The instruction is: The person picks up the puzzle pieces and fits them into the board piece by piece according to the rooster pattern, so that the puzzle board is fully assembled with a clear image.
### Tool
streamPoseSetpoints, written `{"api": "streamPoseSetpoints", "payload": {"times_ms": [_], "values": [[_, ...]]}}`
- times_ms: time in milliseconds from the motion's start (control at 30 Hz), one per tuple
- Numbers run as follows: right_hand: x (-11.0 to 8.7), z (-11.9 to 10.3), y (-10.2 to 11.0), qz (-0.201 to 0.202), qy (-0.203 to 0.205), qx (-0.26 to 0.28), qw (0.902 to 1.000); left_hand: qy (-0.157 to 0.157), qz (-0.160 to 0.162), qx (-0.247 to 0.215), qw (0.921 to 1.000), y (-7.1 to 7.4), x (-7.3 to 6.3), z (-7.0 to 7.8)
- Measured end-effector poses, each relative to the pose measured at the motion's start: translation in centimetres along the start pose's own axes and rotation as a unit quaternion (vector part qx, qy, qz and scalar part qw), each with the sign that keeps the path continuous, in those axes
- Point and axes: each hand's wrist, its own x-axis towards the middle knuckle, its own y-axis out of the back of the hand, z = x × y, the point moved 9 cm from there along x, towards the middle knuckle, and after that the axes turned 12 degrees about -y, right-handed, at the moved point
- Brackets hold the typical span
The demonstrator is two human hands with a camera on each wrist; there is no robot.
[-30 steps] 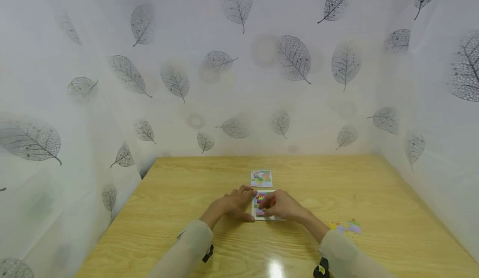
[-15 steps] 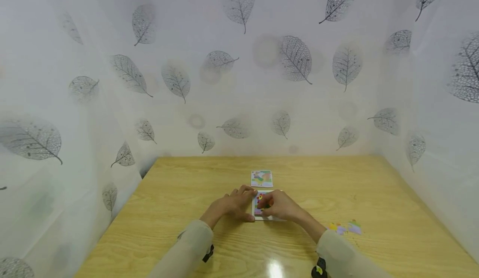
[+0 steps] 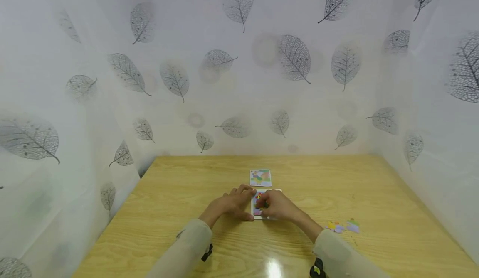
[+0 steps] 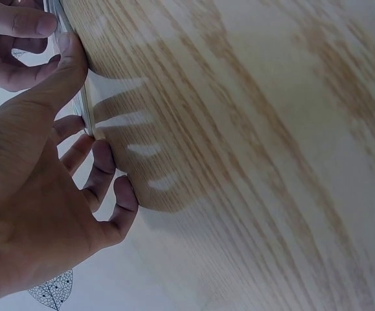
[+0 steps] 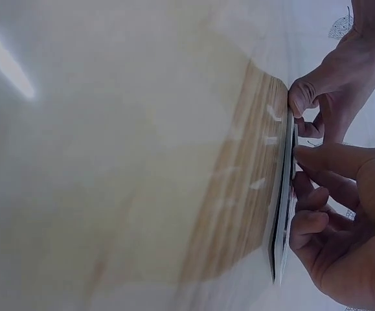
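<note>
A white-bordered jigsaw puzzle board with a colourful picture lies on the wooden table. My left hand steadies its left side, thumb at the near corner and index finger at the far corner. The left wrist view shows the other fingers of that hand bent, tips down at the tabletop. Over the board's right part, my right hand has thumb and fingers bent together and pinches a small puzzle piece, mostly hidden by the fingers. Seen edge-on in the right wrist view, the board looks thin and layered.
A small square picture card lies just beyond the board. Loose puzzle pieces and another piece lie to the right, near my right sleeve. White leaf-patterned curtains enclose the table at the back and sides.
My right hand has shifted slightly on the board, its fingertips settling lower and covering the red patch seen earlier. The left hand stays in place at the board's left edge.
</note>
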Motion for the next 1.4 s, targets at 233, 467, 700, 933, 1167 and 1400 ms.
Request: {"api": "streamPoseSetpoints", "payload": {"times_ms": [233, 467, 700, 933, 1167, 1400], "values": [[-0.5, 0.0, -0.1, -0.009, -0.003, 0.009, 0.9999, 0.004, -0.003, 0.006, 1.0, -0.1, 0.1, 0.1], [-2.1, -0.3, 0.3, -0.039, 0.005, 0.021, 0.999, 0.005, -0.009, 0.012, 0.9999, -0.2, 0.2, 0.1], [-3.7, 0.9, 0.5, -0.124, -0.038, 0.135, 0.9824, 0.007, -0.006, 0.023, 0.9997, -0.6, 0.7, -0.6], [-5.1, 2.4, 2.2, -0.136, -0.057, 0.194, 0.9698, 0.001, 0.0, 0.016, 0.9999, -1.3, 1.3, -1.2], [-7.4, 5.0, 4.5, -0.122, -0.076, 0.205, 0.9682, 0.0, -0.003, 0.017, 0.9998, -1.2, 1.0, -0.7], [-9.6, 7.8, 5.7, -0.123, -0.083, 0.222, 0.9637, 0.005, -0.012, 0.018, 0.9998, -0.4, 0.4, 0.0]]}}
